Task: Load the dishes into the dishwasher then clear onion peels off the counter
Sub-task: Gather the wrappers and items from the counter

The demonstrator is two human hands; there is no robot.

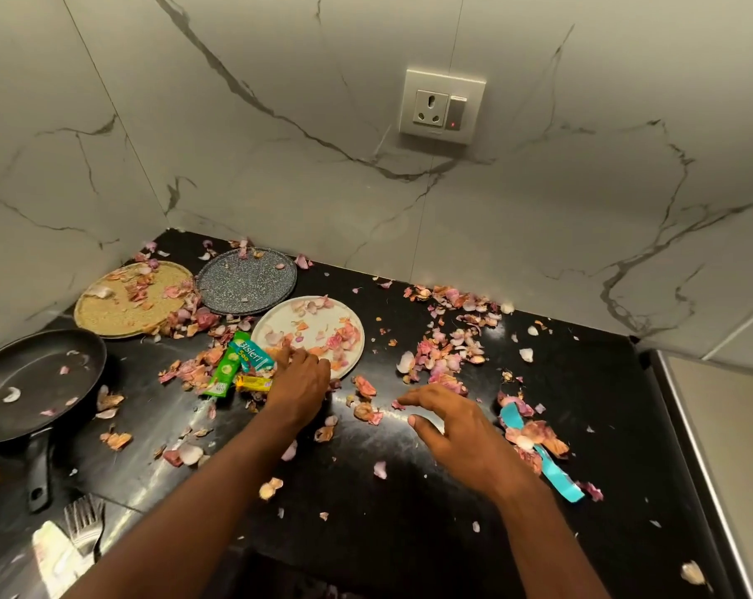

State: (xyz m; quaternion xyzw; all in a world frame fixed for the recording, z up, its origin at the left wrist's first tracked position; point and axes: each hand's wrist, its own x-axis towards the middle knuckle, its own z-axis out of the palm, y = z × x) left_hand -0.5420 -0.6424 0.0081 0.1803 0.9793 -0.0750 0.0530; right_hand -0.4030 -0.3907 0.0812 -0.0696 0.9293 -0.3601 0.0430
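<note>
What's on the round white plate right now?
Pink and orange onion peels lie scattered over the round white plate. The left hand covers its near edge, so anything under the fingers is hidden.

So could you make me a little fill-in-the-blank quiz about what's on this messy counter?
1. The plate nearest the back wall, the speckled one, is ____ in colour.
2. The left hand reaches to the near edge of the ____ plate.
3. The black frying pan lies at the ____ edge of the counter.
4. The forks lie just ____ the pan's handle.

Missing words: grey; white; left; right of
</note>
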